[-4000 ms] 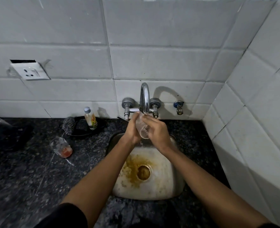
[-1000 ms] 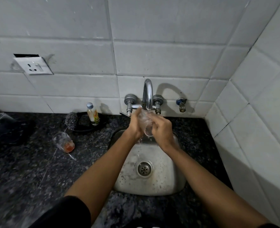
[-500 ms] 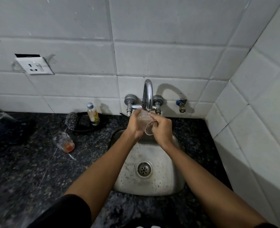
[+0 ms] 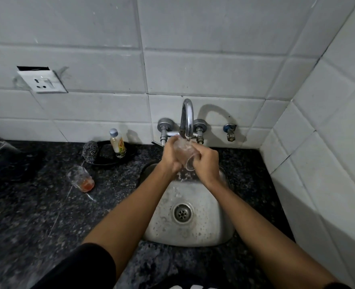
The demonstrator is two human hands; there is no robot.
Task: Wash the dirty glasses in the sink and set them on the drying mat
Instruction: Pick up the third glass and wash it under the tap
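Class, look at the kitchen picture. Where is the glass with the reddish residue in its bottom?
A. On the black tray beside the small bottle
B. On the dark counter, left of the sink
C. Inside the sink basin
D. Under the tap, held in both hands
B: the glass with reddish residue stands on the dark counter left of the sink, apart from the hands.

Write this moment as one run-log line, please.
step: rinsing | both hands hold clear glass under tap over sink | dirty glass waits on counter
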